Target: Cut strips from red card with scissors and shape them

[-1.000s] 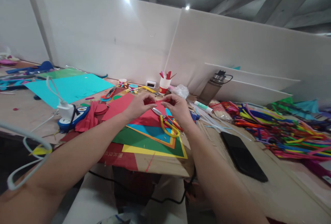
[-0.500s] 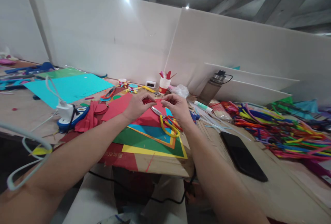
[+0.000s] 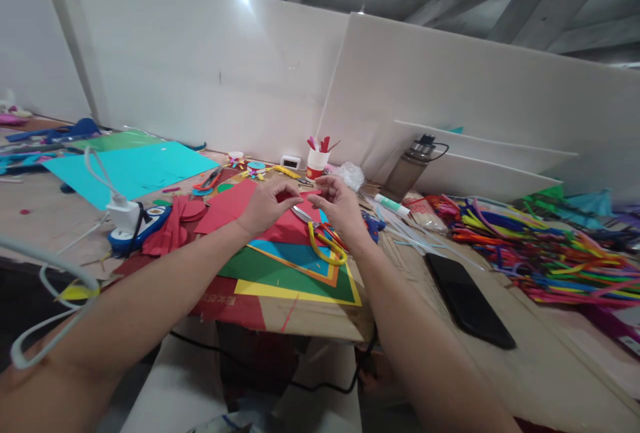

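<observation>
My left hand (image 3: 265, 206) and my right hand (image 3: 339, 206) hover close together over a stack of coloured paper sheets (image 3: 295, 266). Both hands have their fingertips pinched on a small red strip (image 3: 295, 194) stretched between them. Under the hands lies a red sheet (image 3: 235, 205) on top of blue, orange, green and yellow sheets. Scissors with yellow handles (image 3: 324, 246) rest on the stack just below my right hand.
A black phone (image 3: 467, 300) lies right of the stack. A heap of coloured pipe cleaners (image 3: 540, 253) fills the right side. A white charger on a power strip (image 3: 131, 220) sits at left beside a cyan sheet (image 3: 130, 168). A cup of strips (image 3: 317, 161) and a bottle (image 3: 410, 168) stand by the white wall boards.
My two hands have drawn a little closer together over the red sheet, the right one shifting left and up. The rest of the table looks the same.
</observation>
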Demonstrator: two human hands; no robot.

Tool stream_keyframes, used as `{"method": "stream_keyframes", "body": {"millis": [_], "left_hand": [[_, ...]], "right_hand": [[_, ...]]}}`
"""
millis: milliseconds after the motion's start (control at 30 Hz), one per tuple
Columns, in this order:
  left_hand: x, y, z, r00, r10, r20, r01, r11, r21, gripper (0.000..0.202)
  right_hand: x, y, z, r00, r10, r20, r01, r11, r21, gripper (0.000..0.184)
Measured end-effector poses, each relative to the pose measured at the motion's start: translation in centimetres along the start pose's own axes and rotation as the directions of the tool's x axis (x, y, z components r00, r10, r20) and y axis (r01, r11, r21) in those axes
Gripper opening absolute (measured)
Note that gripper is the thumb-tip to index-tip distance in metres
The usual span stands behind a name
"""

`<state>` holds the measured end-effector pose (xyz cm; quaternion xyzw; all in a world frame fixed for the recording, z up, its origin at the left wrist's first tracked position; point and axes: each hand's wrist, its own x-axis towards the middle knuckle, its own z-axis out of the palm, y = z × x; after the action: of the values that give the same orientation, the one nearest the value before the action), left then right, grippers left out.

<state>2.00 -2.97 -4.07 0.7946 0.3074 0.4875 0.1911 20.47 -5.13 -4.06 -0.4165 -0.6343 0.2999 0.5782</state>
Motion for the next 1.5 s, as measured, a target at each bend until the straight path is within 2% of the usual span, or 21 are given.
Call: {"method": "stream_keyframes", "body": {"millis": [200, 500, 700, 767, 833, 900, 967, 1167, 1500], "left_hand": [[-0.1, 0.0, 0.2, 1.000, 0.006, -0.006, -0.006, 1.000, -0.006, 0.021], [-0.1, -0.6, 0.6, 0.997, 0.071, -0.007, -0.071, 0.997, 0.010, 0.021], [-0.2, -0.5, 0.6, 0.999, 0.050, -0.014, -0.049, 0.999, 0.005, 0.015], [-0.2, -0.4, 0.6, 0.997, 0.065, -0.034, -0.065, 0.998, -0.004, 0.016], [-0.2, -0.3, 0.6, 0.994, 0.091, -0.065, -0.092, 0.996, -0.009, 0.018], [-0.2, -0.4, 0.6, 0.989, 0.115, -0.092, -0.116, 0.993, -0.009, 0.019], [-0.2, -0.4, 0.6, 0.985, 0.135, -0.107, -0.136, 0.991, -0.004, 0.018], [-0.2, -0.3, 0.6, 0.976, 0.170, -0.134, -0.170, 0.985, 0.011, 0.013], [-0.2, -0.2, 0.6, 0.975, 0.182, -0.125, -0.182, 0.983, 0.012, 0.011]], "right_hand": [[-0.2, -0.4, 0.2, 0.999, 0.045, 0.010, -0.045, 0.998, -0.032, 0.024], [-0.8, -1.1, 0.5, 0.999, 0.034, 0.003, -0.033, 0.993, -0.113, 0.019], [-0.6, -0.5, 0.6, 1.000, -0.005, -0.004, 0.005, 0.995, -0.099, 0.019], [-0.6, -0.4, 0.7, 0.999, -0.033, -0.011, 0.032, 0.998, -0.051, 0.022], [-0.6, -0.2, 0.8, 0.999, -0.048, -0.021, 0.048, 0.999, 0.014, 0.033], [-0.5, -0.1, 0.9, 0.999, -0.035, -0.028, 0.037, 0.998, 0.055, 0.045], [-0.4, 0.0, 0.9, 1.000, -0.006, -0.025, 0.007, 0.998, 0.062, 0.049], [-0.5, -0.4, 0.9, 0.997, 0.070, -0.013, -0.071, 0.997, -0.009, 0.030], [-0.7, -0.7, 1.0, 0.999, 0.018, -0.037, -0.020, 0.999, -0.033, 0.020]]}}
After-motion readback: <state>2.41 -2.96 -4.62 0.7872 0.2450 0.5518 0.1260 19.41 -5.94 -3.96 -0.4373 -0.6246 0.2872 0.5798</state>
